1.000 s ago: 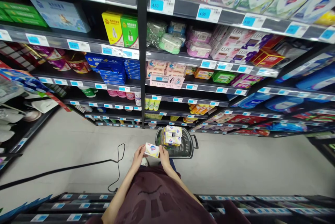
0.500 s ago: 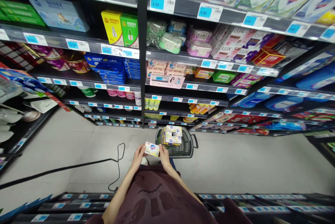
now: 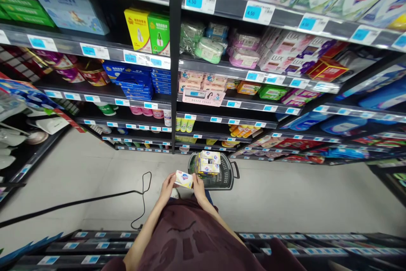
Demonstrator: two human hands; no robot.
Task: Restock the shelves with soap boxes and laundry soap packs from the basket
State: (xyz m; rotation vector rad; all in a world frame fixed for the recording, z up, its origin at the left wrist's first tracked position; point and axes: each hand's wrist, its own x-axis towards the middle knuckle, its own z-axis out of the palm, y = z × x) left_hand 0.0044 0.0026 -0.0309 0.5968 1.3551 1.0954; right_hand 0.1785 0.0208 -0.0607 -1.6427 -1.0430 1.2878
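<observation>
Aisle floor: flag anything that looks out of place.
A black cord looks odd: it appears to trail across the floor from the picture's left edge into a loose loop, left of the left hand, and might trip someone.

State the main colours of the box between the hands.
The box is white and yellow; head view.
</observation>
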